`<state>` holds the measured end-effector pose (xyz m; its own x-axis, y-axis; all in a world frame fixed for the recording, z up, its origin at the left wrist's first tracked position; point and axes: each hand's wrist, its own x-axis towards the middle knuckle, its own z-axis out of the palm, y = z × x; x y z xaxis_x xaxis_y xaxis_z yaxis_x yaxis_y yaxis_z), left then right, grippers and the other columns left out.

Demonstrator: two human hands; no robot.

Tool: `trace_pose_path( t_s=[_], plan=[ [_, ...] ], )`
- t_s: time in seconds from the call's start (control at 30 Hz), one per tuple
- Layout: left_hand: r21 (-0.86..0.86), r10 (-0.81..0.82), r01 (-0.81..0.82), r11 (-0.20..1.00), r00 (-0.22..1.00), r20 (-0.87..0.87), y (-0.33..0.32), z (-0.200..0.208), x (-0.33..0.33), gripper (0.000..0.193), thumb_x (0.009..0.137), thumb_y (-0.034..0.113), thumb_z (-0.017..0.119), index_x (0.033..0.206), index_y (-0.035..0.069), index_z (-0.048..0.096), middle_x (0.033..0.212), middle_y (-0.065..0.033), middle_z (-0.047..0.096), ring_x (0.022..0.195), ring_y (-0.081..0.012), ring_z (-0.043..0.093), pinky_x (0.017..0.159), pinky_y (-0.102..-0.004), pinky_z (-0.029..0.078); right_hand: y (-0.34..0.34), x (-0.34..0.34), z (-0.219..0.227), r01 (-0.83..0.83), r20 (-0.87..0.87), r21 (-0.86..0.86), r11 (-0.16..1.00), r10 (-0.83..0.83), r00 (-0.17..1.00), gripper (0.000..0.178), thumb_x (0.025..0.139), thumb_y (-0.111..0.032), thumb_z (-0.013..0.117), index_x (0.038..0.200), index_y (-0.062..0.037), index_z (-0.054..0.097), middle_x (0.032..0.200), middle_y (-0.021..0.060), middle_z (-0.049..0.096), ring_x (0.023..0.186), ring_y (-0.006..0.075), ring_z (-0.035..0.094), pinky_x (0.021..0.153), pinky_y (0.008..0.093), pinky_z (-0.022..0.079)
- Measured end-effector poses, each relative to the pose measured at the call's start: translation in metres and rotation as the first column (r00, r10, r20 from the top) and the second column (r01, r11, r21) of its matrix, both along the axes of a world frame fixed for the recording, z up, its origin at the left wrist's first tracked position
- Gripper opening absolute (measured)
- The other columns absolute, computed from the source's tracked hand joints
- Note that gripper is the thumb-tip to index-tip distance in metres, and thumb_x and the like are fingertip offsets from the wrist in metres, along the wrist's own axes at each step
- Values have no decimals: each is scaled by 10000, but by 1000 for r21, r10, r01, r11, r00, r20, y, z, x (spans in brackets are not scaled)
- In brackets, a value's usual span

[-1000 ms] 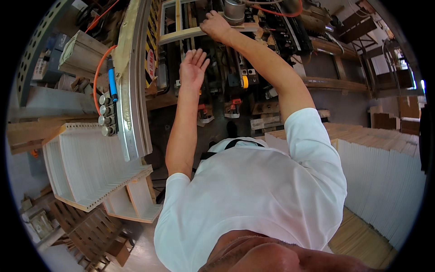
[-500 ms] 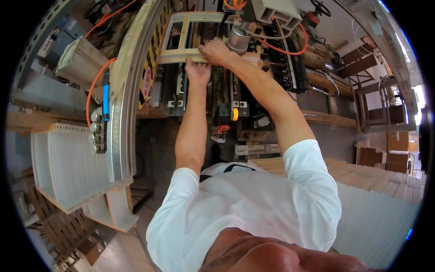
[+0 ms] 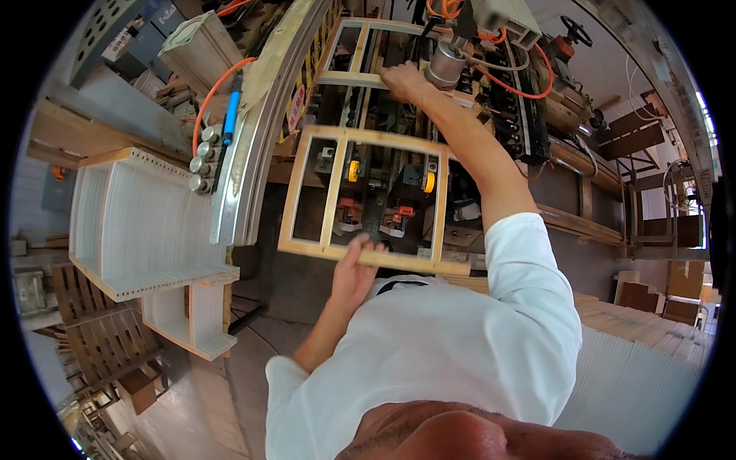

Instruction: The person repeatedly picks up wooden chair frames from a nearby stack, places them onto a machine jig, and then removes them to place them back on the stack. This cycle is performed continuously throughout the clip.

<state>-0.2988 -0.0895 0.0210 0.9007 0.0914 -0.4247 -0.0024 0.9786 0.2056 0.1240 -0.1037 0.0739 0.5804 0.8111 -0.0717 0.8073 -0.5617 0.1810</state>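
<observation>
A light wooden frame (image 3: 332,199) with one crossbar lies tilted close to my body, over the front of the machine. My left hand (image 3: 356,272) grips the middle of its near rail, with the fingers slightly blurred. Farther off, a second wooden frame (image 3: 354,77) of the same kind rests on the machine bed. On its near rail, toward the right, my right hand (image 3: 406,81) has its fingers curled; the grip underneath is hidden. Just right of that hand stands a silver cylinder (image 3: 446,65) of the machine.
A metal-edged beam (image 3: 257,138) with a blue pen-like tool (image 3: 231,119) and round knobs (image 3: 201,169) runs along the left. Stacked white-edged frames (image 3: 146,222) stand beyond it. More stacked pieces (image 3: 644,368) are at the right. An orange hose (image 3: 537,90) loops beside the machine.
My left hand has come back toward my body with one wooden frame, now apart from the frame on the machine. My right hand stays at the far frame's rail. The view has shifted.
</observation>
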Motion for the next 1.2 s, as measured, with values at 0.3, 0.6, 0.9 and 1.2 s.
trace_pose_path(
  t_s=[0.3, 0.6, 0.9, 1.2],
  plan=[
    [22, 187, -186, 982, 980, -66, 28, 0, -145, 222, 936, 223, 549, 1063, 42, 544, 820, -36, 526, 910, -227, 532, 1032, -433, 373, 13, 15, -20, 171, 3, 73, 983, -172, 985, 211, 811, -91, 596, 1015, -50, 631, 999, 159, 657, 894, 333, 639, 713, 439, 532],
    [169, 388, -350, 922, 827, -407, 69, -115, -205, 163, 941, 203, 540, 859, 64, 557, 699, -32, 531, 792, -212, 568, 957, -432, 443, 16, 31, -32, 71, -14, 125, 990, -70, 997, 370, 794, -72, 577, 1161, -64, 528, 972, 180, 647, 896, 357, 626, 713, 469, 514],
    [267, 425, -330, 905, 723, -545, 81, -179, -194, 129, 947, 168, 520, 867, 67, 530, 723, -28, 512, 769, -223, 559, 891, -454, 461, 22, 14, -11, 4, -18, 52, 999, -3, 1000, 250, 745, -92, 623, 992, -67, 647, 949, 127, 672, 918, 312, 640, 803, 446, 447],
    [330, 495, -374, 866, 730, -472, 76, -165, -180, 150, 953, 189, 515, 841, 90, 528, 707, -11, 516, 756, -229, 546, 883, -452, 440, 12, 11, -2, 24, 91, 18, 1000, -25, 996, 188, 762, -90, 627, 938, -112, 687, 922, 81, 683, 919, 278, 643, 905, 527, 356]
  ],
)
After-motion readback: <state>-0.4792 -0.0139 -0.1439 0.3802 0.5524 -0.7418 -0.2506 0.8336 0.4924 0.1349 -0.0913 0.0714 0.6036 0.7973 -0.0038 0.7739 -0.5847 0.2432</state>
